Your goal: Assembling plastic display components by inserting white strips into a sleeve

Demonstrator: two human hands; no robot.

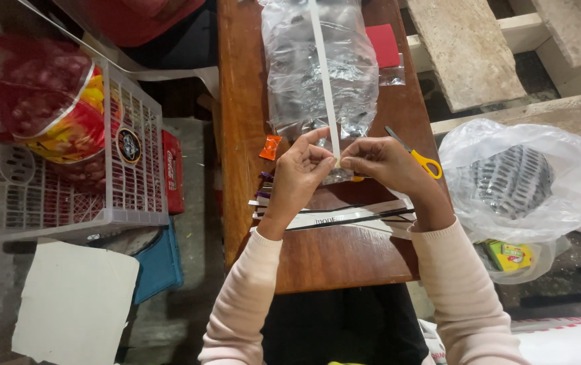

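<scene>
Head view: left hand (302, 170) and right hand (383, 162) close together, fingertips pinched on near end of long white paper strip (324, 74) over wooden table (324, 260) and clear plastic bag (317, 81); probably light, limp, tear-prone, best pinched near the end.

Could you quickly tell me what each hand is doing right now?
Left hand: fingers pinched on the white strip.
Right hand: pinching the same strip's near end.

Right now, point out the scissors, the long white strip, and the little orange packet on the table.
Scissors (420, 157): head view, on the yellow handle beside the right hand.
Long white strip (323, 67): head view, on its middle, over the clear plastic bag.
Orange packet (271, 147): head view, on its centre, left of the left hand.
</scene>
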